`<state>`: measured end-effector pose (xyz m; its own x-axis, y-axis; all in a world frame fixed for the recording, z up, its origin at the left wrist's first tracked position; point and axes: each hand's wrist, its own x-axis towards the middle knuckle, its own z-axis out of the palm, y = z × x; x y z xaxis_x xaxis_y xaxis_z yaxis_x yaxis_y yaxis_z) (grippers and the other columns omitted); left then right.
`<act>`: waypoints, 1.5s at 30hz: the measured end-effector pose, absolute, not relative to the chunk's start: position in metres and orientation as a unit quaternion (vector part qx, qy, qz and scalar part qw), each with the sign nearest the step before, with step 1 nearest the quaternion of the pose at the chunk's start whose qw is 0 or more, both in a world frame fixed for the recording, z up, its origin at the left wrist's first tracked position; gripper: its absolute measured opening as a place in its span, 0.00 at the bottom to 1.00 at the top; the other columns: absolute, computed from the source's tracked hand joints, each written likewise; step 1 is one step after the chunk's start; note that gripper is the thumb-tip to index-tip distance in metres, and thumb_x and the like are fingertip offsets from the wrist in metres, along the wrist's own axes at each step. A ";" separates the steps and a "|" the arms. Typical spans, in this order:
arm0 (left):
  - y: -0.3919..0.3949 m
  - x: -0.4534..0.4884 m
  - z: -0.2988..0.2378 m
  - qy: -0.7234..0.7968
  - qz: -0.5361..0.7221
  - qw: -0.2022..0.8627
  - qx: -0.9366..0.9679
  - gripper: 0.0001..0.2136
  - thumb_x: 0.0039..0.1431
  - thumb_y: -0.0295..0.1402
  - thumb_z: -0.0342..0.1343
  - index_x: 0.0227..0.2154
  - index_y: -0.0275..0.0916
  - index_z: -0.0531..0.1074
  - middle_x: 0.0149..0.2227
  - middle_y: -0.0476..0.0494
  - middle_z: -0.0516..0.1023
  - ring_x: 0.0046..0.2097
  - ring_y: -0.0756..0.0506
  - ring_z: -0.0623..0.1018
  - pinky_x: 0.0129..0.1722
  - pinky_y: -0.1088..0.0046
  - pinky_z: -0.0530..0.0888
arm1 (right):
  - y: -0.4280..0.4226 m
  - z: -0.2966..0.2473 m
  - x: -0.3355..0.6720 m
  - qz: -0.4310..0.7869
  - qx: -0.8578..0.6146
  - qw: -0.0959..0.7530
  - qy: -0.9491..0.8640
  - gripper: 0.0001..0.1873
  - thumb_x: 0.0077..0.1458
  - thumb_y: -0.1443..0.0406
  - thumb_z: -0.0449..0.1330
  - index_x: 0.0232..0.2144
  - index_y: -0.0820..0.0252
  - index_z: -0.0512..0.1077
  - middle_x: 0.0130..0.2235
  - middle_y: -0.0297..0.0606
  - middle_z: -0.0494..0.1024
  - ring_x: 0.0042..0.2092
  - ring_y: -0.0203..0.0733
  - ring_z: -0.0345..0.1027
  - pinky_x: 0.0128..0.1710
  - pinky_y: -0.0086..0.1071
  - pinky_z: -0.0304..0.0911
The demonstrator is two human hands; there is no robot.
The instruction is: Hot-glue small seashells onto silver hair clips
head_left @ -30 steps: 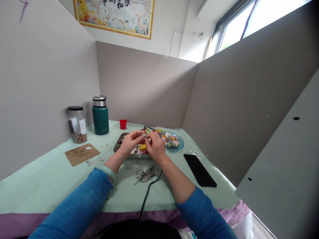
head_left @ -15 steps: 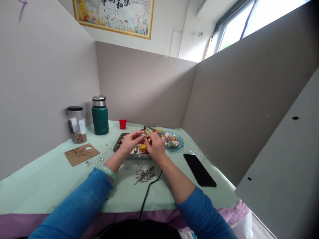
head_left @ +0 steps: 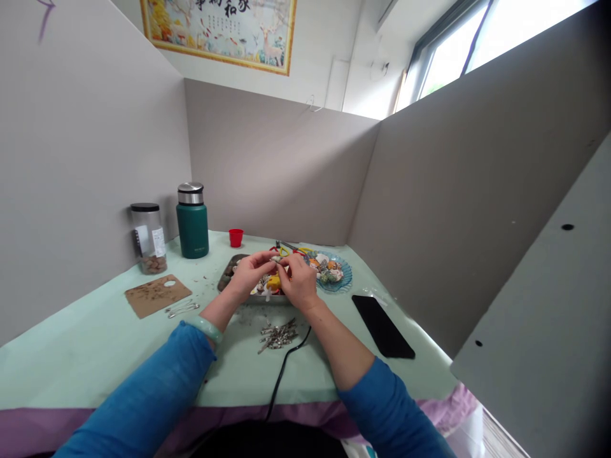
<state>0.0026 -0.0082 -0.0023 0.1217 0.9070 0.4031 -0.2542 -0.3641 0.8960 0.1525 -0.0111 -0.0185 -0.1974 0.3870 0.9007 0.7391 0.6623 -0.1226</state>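
My left hand point(head_left: 249, 275) and my right hand point(head_left: 298, 278) meet over a metal tray point(head_left: 224, 284), their fingertips pinched together on a small pale piece point(head_left: 276, 259). Its kind is too small to make out, and the fingers cover part of it. Beneath the hands, the tray holds several small coloured and white pieces; a yellow item point(head_left: 273, 282) shows between my wrists. On the near side of the tray lies a pile of small silvery metal clips point(head_left: 279, 334). To the right of my right hand, a blue glass plate point(head_left: 347, 275) bears several small decorated pieces.
At the left stand a clear jar point(head_left: 149, 238) and a green flask point(head_left: 192, 226), with a brown card point(head_left: 157, 296) and safety pins point(head_left: 183, 308) before them. A red cup point(head_left: 235, 238) and pliers point(head_left: 289, 248) lie behind. A black phone point(head_left: 382, 326) and cable point(head_left: 282, 374) are nearer. Grey partitions surround the table.
Both hands stay over the tray with nearly the same pinch. A little more of the small pale piece shows between the fingertips. Nothing else on the table has moved.
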 end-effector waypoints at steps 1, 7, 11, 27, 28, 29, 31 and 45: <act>-0.008 0.003 -0.002 0.287 0.598 0.484 0.570 0.20 0.40 0.36 0.68 0.38 0.34 0.77 0.34 0.42 0.80 0.35 0.45 0.77 0.39 0.68 0.73 | -0.011 -0.019 0.153 -0.171 -0.373 0.512 -0.754 0.09 0.61 0.63 0.52 0.33 0.60 0.69 0.34 0.39 0.74 0.32 0.37 0.66 0.32 0.29 0.58; -0.007 0.003 -0.003 0.294 0.599 0.484 0.566 0.21 0.39 0.37 0.68 0.38 0.34 0.77 0.35 0.41 0.80 0.35 0.45 0.77 0.40 0.68 0.73 | -0.011 -0.019 0.153 -0.165 -0.369 0.515 -0.756 0.08 0.61 0.63 0.52 0.33 0.60 0.69 0.34 0.39 0.73 0.32 0.37 0.66 0.32 0.29 0.58; -0.007 0.002 -0.003 0.298 0.597 0.486 0.564 0.22 0.39 0.37 0.68 0.39 0.34 0.77 0.35 0.40 0.81 0.35 0.45 0.78 0.40 0.67 0.73 | -0.012 -0.018 0.153 -0.169 -0.369 0.516 -0.754 0.08 0.61 0.63 0.52 0.33 0.60 0.69 0.34 0.39 0.73 0.31 0.37 0.65 0.32 0.29 0.58; -0.007 0.003 -0.004 0.288 0.596 0.488 0.569 0.20 0.41 0.38 0.68 0.38 0.34 0.77 0.35 0.41 0.81 0.34 0.45 0.78 0.40 0.65 0.74 | -0.011 -0.019 0.152 -0.171 -0.380 0.512 -0.751 0.09 0.61 0.63 0.52 0.33 0.60 0.69 0.34 0.39 0.73 0.32 0.37 0.66 0.32 0.29 0.57; -0.007 0.003 -0.004 0.288 0.595 0.488 0.570 0.20 0.41 0.38 0.68 0.38 0.34 0.77 0.35 0.41 0.81 0.34 0.44 0.78 0.41 0.65 0.74 | -0.011 -0.019 0.152 -0.169 -0.382 0.510 -0.752 0.09 0.61 0.63 0.52 0.33 0.60 0.69 0.34 0.40 0.74 0.32 0.37 0.66 0.32 0.29 0.58; -0.007 0.003 -0.004 0.287 0.594 0.489 0.570 0.19 0.41 0.39 0.68 0.37 0.34 0.77 0.35 0.41 0.81 0.34 0.44 0.78 0.41 0.65 0.74 | -0.011 -0.018 0.152 -0.166 -0.383 0.509 -0.752 0.09 0.61 0.63 0.52 0.33 0.60 0.69 0.34 0.40 0.74 0.32 0.37 0.66 0.32 0.29 0.58; -0.008 0.003 -0.003 0.286 0.594 0.488 0.572 0.19 0.41 0.39 0.68 0.37 0.34 0.77 0.35 0.41 0.80 0.34 0.44 0.78 0.41 0.65 0.74 | -0.012 -0.018 0.153 -0.163 -0.383 0.509 -0.753 0.09 0.60 0.63 0.52 0.33 0.60 0.69 0.34 0.40 0.74 0.32 0.37 0.66 0.32 0.29 0.58; -0.008 0.004 -0.004 0.283 0.591 0.491 0.574 0.20 0.42 0.39 0.67 0.38 0.34 0.76 0.35 0.41 0.80 0.35 0.44 0.78 0.41 0.65 0.74 | -0.012 -0.018 0.152 -0.172 -0.385 0.509 -0.750 0.08 0.60 0.63 0.52 0.32 0.61 0.69 0.33 0.39 0.74 0.31 0.36 0.65 0.32 0.29 0.57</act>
<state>0.0036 -0.0081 -0.0039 0.1408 0.9053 0.4008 -0.2544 -0.3581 0.8983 0.1515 -0.0121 -0.0179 -0.1856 0.4032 0.8961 0.7535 0.6437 -0.1335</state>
